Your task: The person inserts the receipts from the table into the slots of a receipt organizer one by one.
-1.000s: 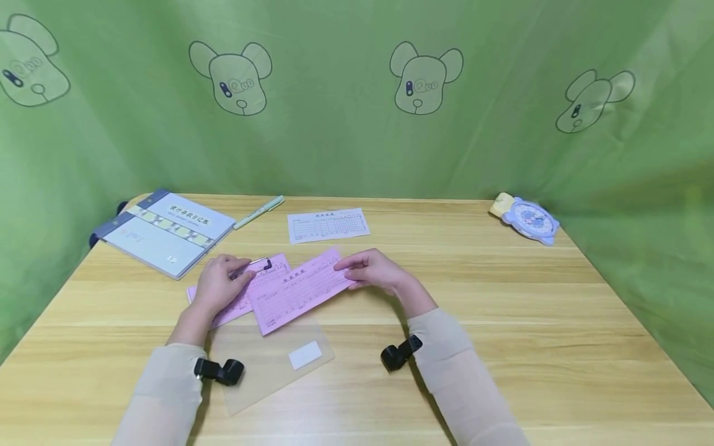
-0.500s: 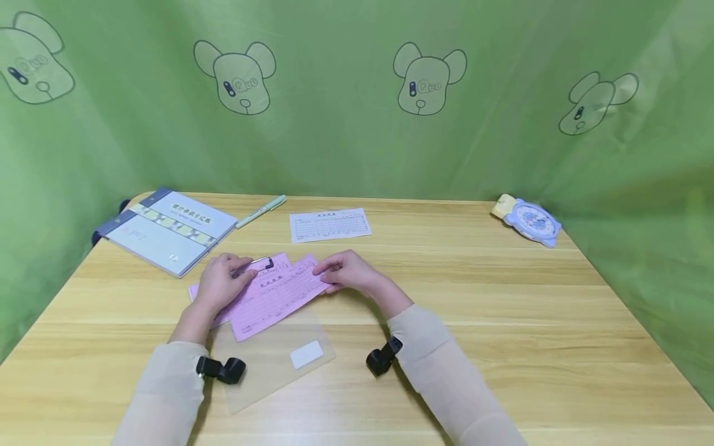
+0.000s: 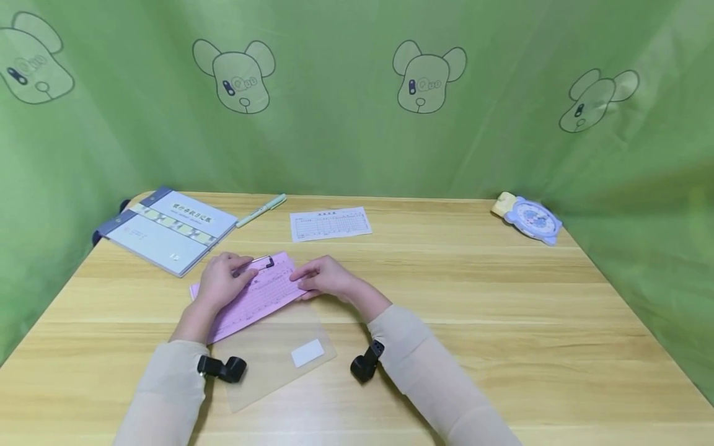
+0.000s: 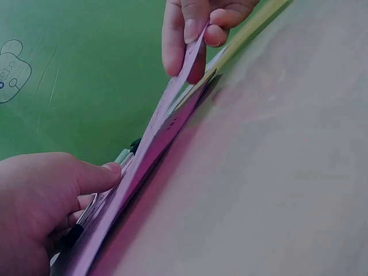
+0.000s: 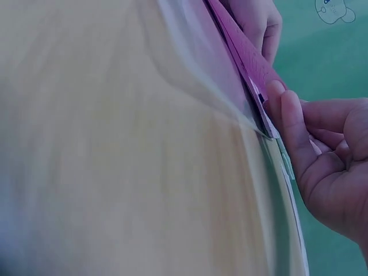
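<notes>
A see-through clipboard point(image 3: 264, 371) with a white label lies on the table, its metal clip point(image 3: 262, 262) at the far edge. My left hand point(image 3: 219, 282) grips that clip, thumb on top and the other fingers partly hidden behind it. A pink form point(image 3: 256, 303) covered in printed lines and handwriting lies over other pink paper at the clip. Its right end is pinched between thumb and fingers of my right hand point(image 3: 323, 277). In the left wrist view, the pink form point(image 4: 167, 109) is lifted at the right hand's end, with a gap between it and the pink paper below.
Beyond the hands lies a white form point(image 3: 330, 224). A blue-grey account book point(image 3: 173, 229) and a light green pen point(image 3: 261, 210) are at the back left. At the far right sits a blue clock-shaped object point(image 3: 532, 220). A green curtain point(image 3: 346, 148) hangs behind the table.
My right hand has moved left with the pink form, which now overlaps the pink paper at the clip and reaches toward the left wrist. The left hand stays on the clip.
</notes>
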{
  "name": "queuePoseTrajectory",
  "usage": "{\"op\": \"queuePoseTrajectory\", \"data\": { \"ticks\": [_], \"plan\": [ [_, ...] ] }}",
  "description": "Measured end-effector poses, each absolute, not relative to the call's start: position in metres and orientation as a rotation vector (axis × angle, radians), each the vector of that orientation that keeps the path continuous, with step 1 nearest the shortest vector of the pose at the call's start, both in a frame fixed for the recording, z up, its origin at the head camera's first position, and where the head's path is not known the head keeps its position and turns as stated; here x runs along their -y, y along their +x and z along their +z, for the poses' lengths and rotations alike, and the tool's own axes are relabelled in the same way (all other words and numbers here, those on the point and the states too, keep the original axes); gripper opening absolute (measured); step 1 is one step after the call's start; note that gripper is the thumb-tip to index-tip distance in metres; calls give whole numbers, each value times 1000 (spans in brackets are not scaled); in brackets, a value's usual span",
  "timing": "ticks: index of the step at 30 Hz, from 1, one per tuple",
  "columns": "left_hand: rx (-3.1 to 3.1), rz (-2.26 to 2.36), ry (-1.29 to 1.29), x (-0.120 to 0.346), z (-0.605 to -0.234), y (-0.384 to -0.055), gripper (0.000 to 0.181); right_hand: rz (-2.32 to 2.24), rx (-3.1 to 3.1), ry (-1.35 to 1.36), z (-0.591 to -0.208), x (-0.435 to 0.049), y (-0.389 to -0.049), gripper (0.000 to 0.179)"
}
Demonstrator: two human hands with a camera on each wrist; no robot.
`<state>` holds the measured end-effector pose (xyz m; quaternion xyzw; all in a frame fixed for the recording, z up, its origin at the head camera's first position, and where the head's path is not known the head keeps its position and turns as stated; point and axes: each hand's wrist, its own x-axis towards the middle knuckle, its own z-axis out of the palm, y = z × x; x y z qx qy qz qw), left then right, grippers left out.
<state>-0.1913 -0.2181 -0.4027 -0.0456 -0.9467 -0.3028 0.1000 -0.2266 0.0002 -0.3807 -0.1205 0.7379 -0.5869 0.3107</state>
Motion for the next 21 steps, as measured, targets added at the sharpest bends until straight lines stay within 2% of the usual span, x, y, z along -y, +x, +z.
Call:
{"op": "queuePoseTrajectory", "data": {
  "ticks": [14,21],
  "plan": [
    [2818,-878,-146,218,-405,-191,37,-1608,-1878,-200,-385,8,-226,21],
    [2776,-647,-282,217,-407,-194,33,-1620,-1868,-183,-384,9,-226,22]
  ]
}}
